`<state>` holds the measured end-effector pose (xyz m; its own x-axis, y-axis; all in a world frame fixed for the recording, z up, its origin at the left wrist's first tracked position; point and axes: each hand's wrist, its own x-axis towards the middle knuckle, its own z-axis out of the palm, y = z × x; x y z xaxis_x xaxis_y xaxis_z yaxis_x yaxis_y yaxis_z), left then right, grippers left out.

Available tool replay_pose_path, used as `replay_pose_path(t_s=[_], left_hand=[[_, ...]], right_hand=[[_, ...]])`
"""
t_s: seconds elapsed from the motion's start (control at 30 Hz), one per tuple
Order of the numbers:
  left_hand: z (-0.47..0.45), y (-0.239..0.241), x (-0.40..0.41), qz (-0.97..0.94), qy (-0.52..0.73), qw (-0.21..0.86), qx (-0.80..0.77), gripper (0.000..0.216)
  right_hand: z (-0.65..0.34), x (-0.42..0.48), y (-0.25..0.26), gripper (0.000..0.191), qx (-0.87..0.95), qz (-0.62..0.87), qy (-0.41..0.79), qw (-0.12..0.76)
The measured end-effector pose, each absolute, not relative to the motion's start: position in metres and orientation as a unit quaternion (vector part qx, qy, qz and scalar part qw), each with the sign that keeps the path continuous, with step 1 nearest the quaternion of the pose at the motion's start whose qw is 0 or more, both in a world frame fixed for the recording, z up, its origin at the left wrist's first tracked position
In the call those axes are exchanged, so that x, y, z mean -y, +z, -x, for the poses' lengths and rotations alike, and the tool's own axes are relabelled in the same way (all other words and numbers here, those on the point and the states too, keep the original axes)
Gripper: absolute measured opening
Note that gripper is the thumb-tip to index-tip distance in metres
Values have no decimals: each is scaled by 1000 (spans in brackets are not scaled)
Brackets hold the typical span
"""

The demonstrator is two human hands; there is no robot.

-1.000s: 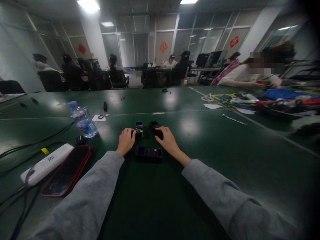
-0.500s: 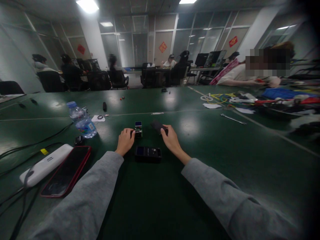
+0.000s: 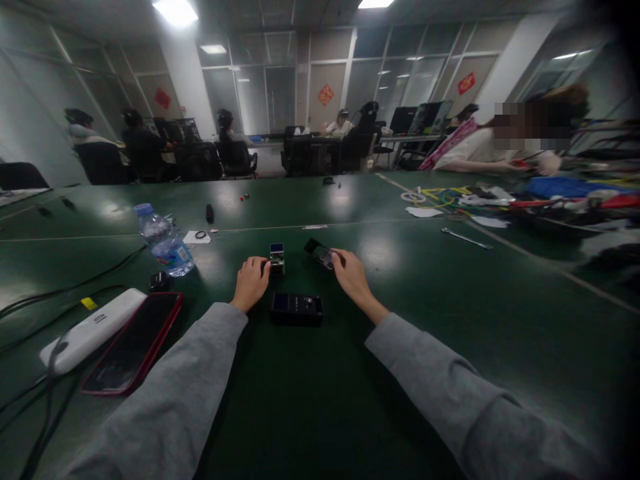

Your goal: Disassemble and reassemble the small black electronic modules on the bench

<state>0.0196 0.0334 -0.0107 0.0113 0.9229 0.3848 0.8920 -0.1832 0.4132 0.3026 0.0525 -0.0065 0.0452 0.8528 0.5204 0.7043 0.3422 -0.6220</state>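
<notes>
The right hand is holding a small black casing by its near end, thumb and fingers closing narrowly on it and covering that end. The casing is lying slantwise, right of a circuit board; it is perhaps showing a hollow inner side, but blur is hiding the detail, and I cannot tell whether it is touching the green table.

The left hand is curling its fingers at the left edge of the circuit board, which is standing out by its small screen and bright parts. The fingers are masking its lower left, so whether they are pinching it or only resting there I cannot tell.

A black device is lying crosswise just nearer than the board, between the wrists; its screen is showing dark and its lower side is blending into the tabletop. Grey sleeves are running off the bottom of the view. Leftward, a red-edged phone is lying beside a white oblong, which a dark cable is partly crossing. At far right, a heap of items is blurring together.
</notes>
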Motion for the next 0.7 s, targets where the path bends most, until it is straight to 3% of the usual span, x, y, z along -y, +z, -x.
replay_pose_path(t_s=[0.27, 0.37, 0.5, 0.63, 0.7], left_hand=[[-20, -8, -31, -711, 295, 31, -637, 33], [-21, -7, -30, -711, 297, 35, -637, 33], [-22, -4, -27, -710, 298, 41, -637, 33], [-22, -3, -25, -710, 302, 40, -635, 34], [-22, -4, -26, -710, 303, 38, -634, 32]], right_hand=[[-299, -46, -9, 77, 707, 575, 39, 410], [-307, -42, -8, 65, 743, 550, 48, 379], [-403, -31, -7, 60, 750, 544, 60, 372], [-545, 19, -5, 87, 712, 600, 112, 348], [-584, 50, -5, 80, 661, 633, 2, 404]])
